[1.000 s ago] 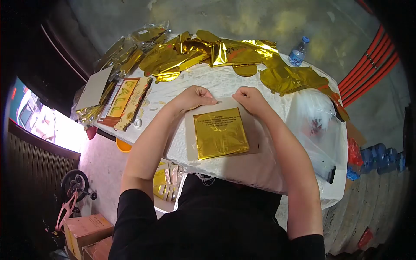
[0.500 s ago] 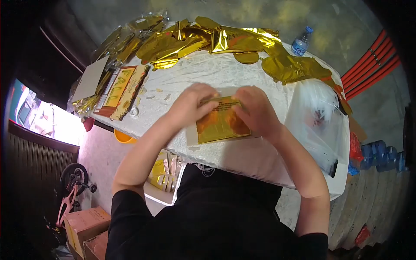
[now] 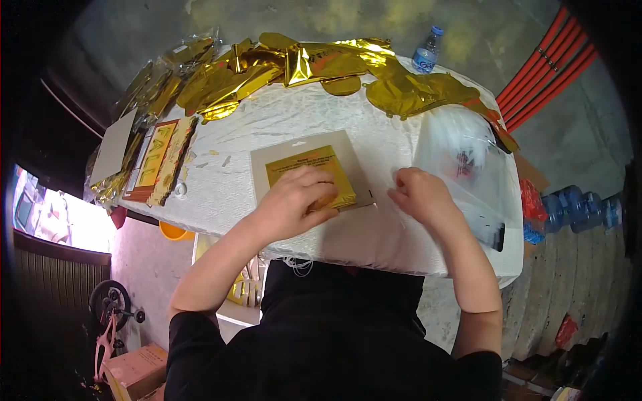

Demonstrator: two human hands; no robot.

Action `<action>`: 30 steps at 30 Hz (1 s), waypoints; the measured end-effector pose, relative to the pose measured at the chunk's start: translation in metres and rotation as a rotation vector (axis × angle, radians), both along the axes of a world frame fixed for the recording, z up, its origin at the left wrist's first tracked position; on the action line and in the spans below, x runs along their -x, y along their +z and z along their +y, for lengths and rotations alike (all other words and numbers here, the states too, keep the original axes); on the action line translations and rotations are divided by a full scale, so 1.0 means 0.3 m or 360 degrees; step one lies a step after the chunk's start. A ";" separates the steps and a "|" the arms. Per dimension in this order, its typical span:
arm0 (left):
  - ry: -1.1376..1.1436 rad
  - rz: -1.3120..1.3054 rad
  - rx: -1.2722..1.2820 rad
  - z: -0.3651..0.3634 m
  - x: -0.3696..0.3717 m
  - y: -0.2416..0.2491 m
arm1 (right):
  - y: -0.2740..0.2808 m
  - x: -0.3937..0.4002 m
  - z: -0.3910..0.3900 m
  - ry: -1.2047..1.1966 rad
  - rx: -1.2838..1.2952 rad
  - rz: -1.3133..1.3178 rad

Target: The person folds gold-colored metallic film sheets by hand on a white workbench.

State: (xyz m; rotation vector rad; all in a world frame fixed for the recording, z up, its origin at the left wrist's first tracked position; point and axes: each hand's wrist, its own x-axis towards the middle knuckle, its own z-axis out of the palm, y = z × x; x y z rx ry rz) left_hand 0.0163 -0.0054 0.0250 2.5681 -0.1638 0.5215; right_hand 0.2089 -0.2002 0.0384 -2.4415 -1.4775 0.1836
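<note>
A folded gold foil sheet with dark printing (image 3: pixel 314 160) lies on a grey backing card (image 3: pixel 267 155) with a hang hole at its upper edge. My left hand (image 3: pixel 301 200) rests over the lower part of the foil, its fingers loosely bent and the thumb apart. The hand hides some of the foil's lower left. To the right of the card, my right hand (image 3: pixel 422 194) is just over the white tabletop, fingers curled in, with nothing visible in them. Beyond it lies a stack of clear plastic bags (image 3: pixel 461 144).
Crumpled gold foil balloons (image 3: pixel 267 73) line the table's far edge, beside a water bottle (image 3: pixel 426 51). At the left are a printed card pack (image 3: pixel 152 160), a plain card (image 3: pixel 114 148) and a small white roll (image 3: pixel 180 189). Blue water jugs (image 3: pixel 578 204) stand on the floor at right.
Both hands were gripping the foil's upper edge. My right hand has let go and moved right, while my left has come down onto the flat foil. The camera view has shifted.
</note>
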 end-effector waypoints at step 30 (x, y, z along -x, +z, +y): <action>0.0139 -0.0090 -0.0133 -0.050 -0.041 -0.062 | -0.167 0.183 0.045 0.0158 -0.0297 -0.0529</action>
